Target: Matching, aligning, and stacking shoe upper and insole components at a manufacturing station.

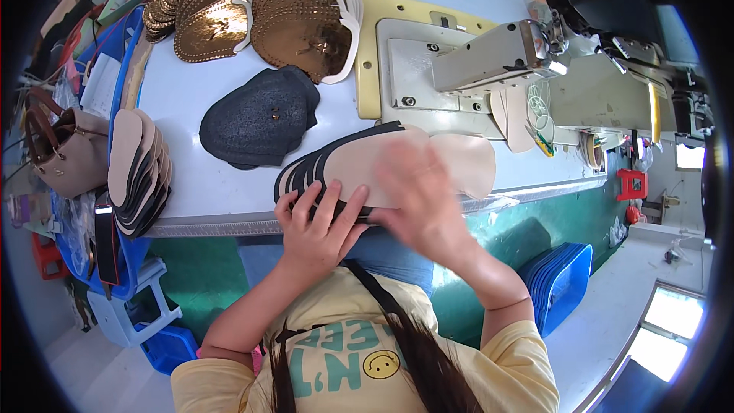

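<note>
A fanned row of beige and black shoe insoles [348,172] lies along the table's front edge. Spread across its near side are the fingers of my left hand [317,222], open and resting on the insoles. My right hand [419,191] is over the beige top insole, thumb toward my left hand. Motion smears its fingers, so their grip is unclear. Further right, another beige insole [468,161] sticks out past that hand. Behind my left hand sits a stack of dark, rounded textured pieces [260,119].
A sewing machine [489,58] stands at the back right, with thread [541,111] beside it. Bronze shoe pieces [298,23] are piled at the back. More insoles [138,168] lean at the left end, near a handbag [73,153]. Blue bins [562,283] stand on the floor.
</note>
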A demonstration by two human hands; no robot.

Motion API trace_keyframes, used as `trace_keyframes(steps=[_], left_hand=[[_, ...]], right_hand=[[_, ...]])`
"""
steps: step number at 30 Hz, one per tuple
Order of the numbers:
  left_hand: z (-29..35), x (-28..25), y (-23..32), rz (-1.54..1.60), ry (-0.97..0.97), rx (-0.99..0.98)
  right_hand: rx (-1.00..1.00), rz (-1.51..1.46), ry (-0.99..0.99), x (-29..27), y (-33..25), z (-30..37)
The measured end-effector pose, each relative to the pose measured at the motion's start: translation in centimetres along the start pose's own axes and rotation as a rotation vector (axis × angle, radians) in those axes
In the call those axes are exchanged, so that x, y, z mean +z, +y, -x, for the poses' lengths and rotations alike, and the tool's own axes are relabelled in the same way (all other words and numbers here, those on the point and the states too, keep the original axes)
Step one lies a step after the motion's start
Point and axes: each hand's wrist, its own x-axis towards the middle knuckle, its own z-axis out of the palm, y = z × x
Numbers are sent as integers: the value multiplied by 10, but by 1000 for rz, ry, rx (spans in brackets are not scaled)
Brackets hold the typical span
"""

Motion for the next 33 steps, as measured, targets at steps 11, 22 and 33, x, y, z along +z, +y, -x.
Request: trace_keyframes(steps=[11, 22, 33], left_hand=[[-14, -27, -41, 332, 80, -44], [-48, -45, -138, 120, -273, -198], [-52, -43, -144, -44, -231, -81]], right_hand=[[211, -229, -71, -35, 41, 31], [315, 124, 51, -30, 89, 30], [395, 278, 165, -30, 83, 34]])
